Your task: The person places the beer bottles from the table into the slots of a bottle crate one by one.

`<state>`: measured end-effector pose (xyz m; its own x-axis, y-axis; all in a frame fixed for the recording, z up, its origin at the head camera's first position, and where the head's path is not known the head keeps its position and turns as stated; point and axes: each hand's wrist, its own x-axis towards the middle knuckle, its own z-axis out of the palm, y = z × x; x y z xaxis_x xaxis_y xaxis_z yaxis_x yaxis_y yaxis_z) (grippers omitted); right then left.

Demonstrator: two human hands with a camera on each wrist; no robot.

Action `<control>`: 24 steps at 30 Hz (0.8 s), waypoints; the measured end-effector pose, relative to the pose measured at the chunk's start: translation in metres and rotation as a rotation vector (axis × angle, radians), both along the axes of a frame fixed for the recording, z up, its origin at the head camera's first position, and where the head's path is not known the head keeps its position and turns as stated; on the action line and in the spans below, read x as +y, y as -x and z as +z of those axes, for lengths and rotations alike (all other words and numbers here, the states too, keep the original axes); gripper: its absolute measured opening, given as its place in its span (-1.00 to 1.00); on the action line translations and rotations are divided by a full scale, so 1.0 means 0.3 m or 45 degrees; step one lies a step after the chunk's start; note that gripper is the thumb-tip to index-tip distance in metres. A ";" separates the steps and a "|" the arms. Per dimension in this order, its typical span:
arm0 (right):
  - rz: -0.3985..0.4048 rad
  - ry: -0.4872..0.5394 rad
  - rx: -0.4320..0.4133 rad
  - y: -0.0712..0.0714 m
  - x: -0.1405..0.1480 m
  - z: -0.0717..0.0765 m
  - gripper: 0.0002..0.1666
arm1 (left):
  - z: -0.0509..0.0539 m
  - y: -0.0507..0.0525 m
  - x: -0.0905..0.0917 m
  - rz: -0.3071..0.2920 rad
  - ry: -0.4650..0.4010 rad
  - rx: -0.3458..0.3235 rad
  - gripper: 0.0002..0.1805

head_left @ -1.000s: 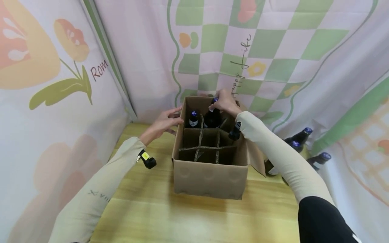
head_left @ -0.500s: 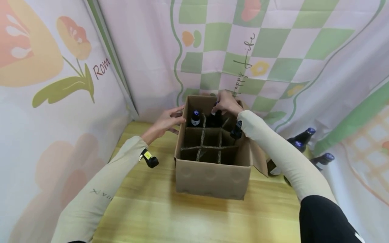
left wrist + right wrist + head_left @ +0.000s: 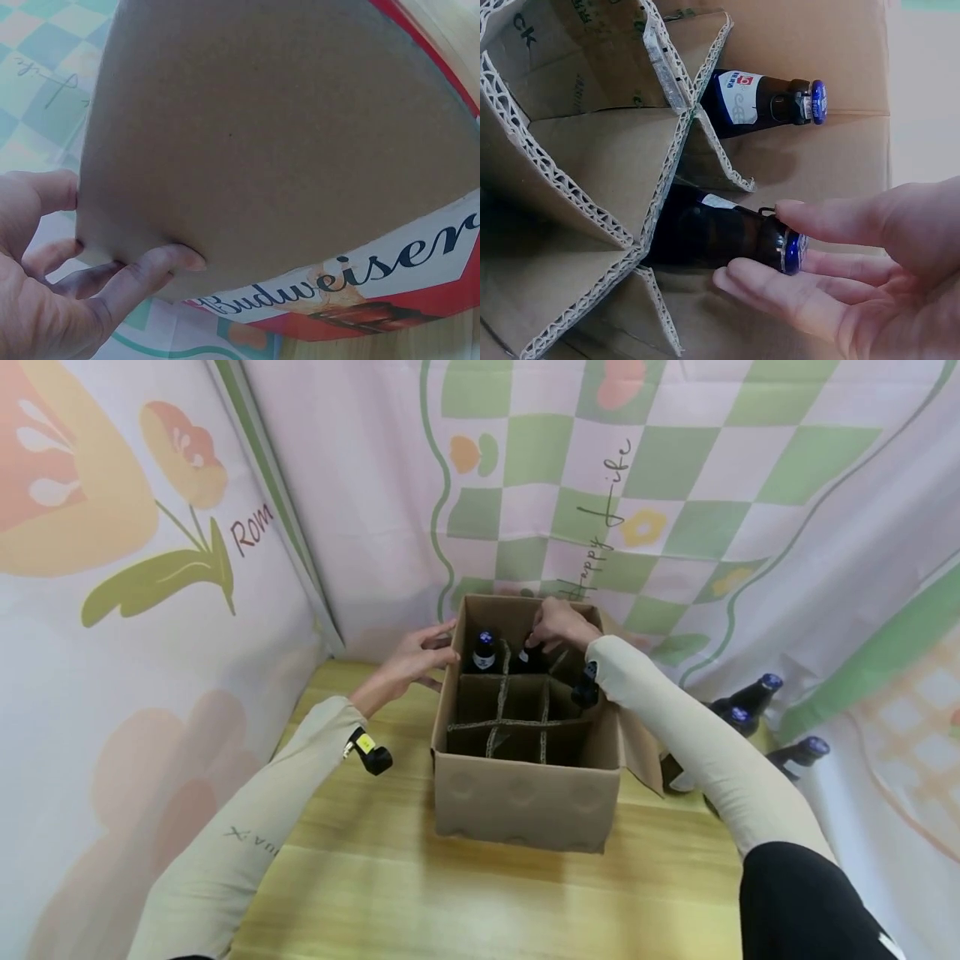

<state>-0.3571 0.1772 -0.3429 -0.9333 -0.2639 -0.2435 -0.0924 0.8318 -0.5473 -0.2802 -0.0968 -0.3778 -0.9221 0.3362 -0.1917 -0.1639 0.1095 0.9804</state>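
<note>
In the head view, a brown cardboard box with crossed dividers stands on the table. My right hand reaches into its far row and pinches a dark beer bottle by the neck, thumb on one side and fingers on the other. That bottle stands in a compartment, its lower part hidden by the divider. Another beer bottle with a blue cap stands in the far-left compartment. My left hand touches the box's left side near the far corner, fingers fairly straight.
Several dark bottles with blue caps stand right of the box, partly behind my right sleeve. A box flap sticks out on the right. Printed curtains hang behind and beside the wooden table.
My right hand has moved down with the beer bottle, which now sits lower in its compartment. My left hand stays against the box side. The whole head view has shifted slightly.
</note>
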 end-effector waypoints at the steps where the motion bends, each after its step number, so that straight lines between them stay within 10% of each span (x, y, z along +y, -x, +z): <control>1: -0.004 -0.005 0.004 0.000 0.000 0.001 -0.86 | 0.001 0.000 0.001 -0.001 -0.003 0.003 -0.17; 24: -0.063 0.272 0.014 -0.030 0.041 0.087 -0.75 | 0.005 -0.001 -0.001 -0.004 0.006 0.001 -0.16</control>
